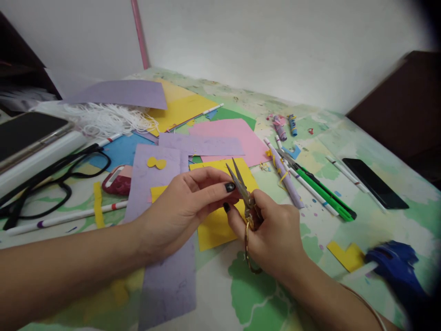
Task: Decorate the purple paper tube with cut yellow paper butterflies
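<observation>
Right hand (275, 230) is gripping open scissors (243, 184); left hand (186, 207) is pinching something its fingers are hiding.

The glue gun (396, 264) is blurred, and whatever the left hand (193, 197) pinches is hidden by its fingers.

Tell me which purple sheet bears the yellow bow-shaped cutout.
The long purple sheet beneath the left hand; the cutout lies near its far end. The purple strip and rear purple sheet bear none.
</observation>
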A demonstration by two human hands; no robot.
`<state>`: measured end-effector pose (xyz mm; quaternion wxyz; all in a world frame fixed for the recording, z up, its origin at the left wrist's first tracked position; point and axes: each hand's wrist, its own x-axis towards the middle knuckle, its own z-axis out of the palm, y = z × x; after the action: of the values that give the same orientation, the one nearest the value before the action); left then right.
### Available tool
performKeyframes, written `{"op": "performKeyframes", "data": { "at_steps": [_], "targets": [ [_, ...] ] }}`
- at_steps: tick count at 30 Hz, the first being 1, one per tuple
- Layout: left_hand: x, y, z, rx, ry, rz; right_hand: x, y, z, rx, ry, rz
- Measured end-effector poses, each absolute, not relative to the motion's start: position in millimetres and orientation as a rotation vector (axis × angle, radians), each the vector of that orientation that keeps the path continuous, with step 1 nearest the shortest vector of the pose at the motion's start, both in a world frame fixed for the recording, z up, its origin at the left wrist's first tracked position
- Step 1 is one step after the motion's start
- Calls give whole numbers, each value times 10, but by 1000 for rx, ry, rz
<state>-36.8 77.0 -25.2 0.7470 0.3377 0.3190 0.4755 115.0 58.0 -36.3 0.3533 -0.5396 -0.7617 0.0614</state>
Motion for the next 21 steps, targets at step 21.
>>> {"op": "performKeyframes", "data": {
  "at_steps": [21],
  "targets": [
    [-427, 837, -246, 964, 674, 1053, 1179, 608, -383, -1337, -2029, 25]
  ]
}}
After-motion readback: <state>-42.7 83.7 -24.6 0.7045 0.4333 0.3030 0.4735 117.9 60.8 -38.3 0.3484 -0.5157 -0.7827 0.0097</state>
